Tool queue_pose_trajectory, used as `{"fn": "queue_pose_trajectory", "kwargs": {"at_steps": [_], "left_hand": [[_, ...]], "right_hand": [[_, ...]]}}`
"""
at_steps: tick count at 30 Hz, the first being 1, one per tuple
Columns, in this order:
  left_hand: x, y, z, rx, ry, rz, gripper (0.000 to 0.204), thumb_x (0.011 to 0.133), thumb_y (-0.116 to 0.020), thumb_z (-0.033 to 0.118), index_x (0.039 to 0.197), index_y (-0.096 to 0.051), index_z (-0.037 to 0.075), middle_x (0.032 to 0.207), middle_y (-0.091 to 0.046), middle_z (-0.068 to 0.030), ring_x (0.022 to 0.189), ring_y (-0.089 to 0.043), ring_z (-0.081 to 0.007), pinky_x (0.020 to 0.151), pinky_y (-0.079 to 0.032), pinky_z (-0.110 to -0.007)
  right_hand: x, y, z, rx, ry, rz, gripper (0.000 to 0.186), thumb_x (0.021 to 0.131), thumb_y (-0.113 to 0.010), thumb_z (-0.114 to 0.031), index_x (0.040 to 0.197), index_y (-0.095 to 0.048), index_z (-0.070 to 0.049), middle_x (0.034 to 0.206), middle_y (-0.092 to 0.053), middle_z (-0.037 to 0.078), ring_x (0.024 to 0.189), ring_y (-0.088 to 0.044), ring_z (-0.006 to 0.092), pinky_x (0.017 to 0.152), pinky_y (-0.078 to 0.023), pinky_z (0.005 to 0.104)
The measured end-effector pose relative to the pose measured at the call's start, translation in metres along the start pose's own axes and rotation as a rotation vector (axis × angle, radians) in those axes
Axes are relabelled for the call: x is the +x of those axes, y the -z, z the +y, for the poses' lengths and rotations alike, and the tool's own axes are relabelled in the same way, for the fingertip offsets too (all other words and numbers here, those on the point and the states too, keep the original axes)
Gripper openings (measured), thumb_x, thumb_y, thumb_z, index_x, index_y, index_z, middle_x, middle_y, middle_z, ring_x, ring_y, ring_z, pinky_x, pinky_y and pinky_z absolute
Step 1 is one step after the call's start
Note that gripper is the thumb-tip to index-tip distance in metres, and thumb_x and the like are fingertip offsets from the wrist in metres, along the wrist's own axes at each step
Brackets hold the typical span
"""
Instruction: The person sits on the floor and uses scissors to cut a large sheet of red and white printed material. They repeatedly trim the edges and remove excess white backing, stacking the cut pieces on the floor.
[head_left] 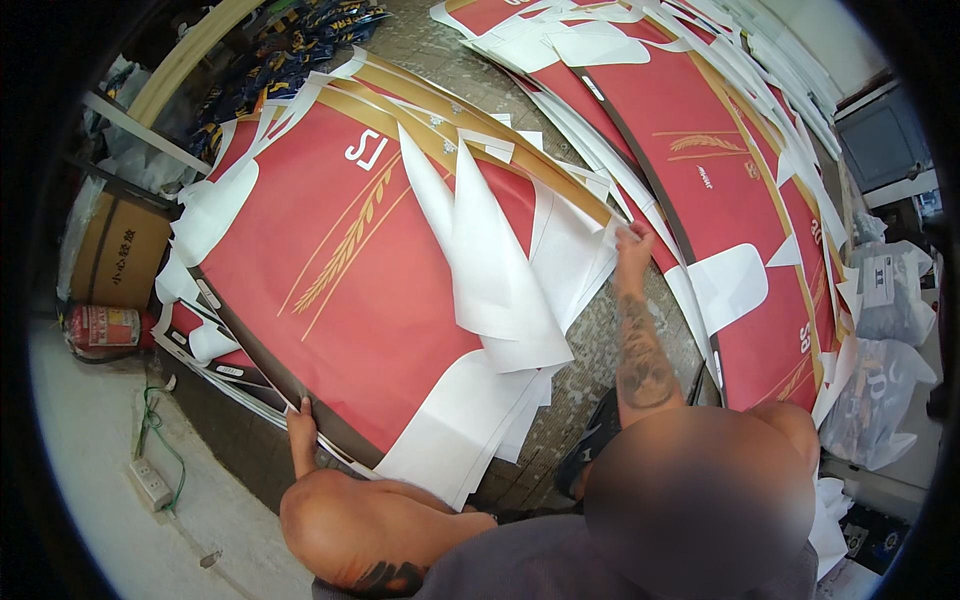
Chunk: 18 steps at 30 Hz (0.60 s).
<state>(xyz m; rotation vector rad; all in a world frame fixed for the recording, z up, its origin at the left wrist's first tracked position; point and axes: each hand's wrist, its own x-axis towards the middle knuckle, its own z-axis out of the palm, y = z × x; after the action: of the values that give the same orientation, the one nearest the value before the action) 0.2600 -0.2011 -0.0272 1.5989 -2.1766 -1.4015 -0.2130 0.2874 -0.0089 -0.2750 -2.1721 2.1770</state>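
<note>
A stack of large printed paper sheets (400, 290) lies spread before me, red with a gold wheat-ear design, a dark band and white cut-away areas. My left hand (302, 432) grips the dark near-left edge of the top sheet. At the far right edge of the same stack, my right hand (632, 242) is closed in a pinch on a sheet's edge. Between the hands, a white paper flap (500, 270) stands up and curls over the red print. Parts of my left-hand fingers are hidden under the sheet's edge.
A second pile of red sheets (680, 170) runs along the right. Clear plastic bags (875, 400) stand beyond it. On the left are a cardboard box (118, 250), a red fire extinguisher (102, 328) and a power strip (150, 485) with a green cord. Dark-blue packages (290, 60) lie at the back.
</note>
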Motion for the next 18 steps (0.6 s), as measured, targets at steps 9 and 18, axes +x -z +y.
{"fn": "queue_pose_trajectory", "kwargs": {"at_steps": [9, 18], "left_hand": [[-0.031, -0.076, 0.012, -0.022, 0.353, -0.042, 0.079, 0.09, -0.059, 0.045, 0.132, -0.035, -0.017, 0.128, -0.05, -0.0315, 0.112, -0.056, -0.0358, 0.088, -0.048, -0.04], [-0.065, -0.107, 0.114, 0.056, -0.173, -0.107, 0.038, 0.087, -0.057, 0.016, 0.121, -0.052, -0.001, 0.102, -0.063, -0.0282, 0.097, -0.058, -0.048, 0.084, -0.046, -0.05]], "right_hand": [[-0.033, -0.029, 0.034, -0.485, 0.076, -0.059, 0.069, 0.084, -0.071, -0.029, 0.133, -0.034, 0.004, 0.131, -0.042, 0.02, 0.118, -0.046, 0.0342, 0.104, -0.034, 0.0411], [-0.062, -0.102, -0.027, -0.649, 0.468, -0.191, 0.046, 0.084, -0.067, -0.017, 0.121, -0.049, 0.003, 0.116, -0.054, 0.018, 0.101, -0.055, 0.0293, 0.091, -0.043, 0.0385]]}}
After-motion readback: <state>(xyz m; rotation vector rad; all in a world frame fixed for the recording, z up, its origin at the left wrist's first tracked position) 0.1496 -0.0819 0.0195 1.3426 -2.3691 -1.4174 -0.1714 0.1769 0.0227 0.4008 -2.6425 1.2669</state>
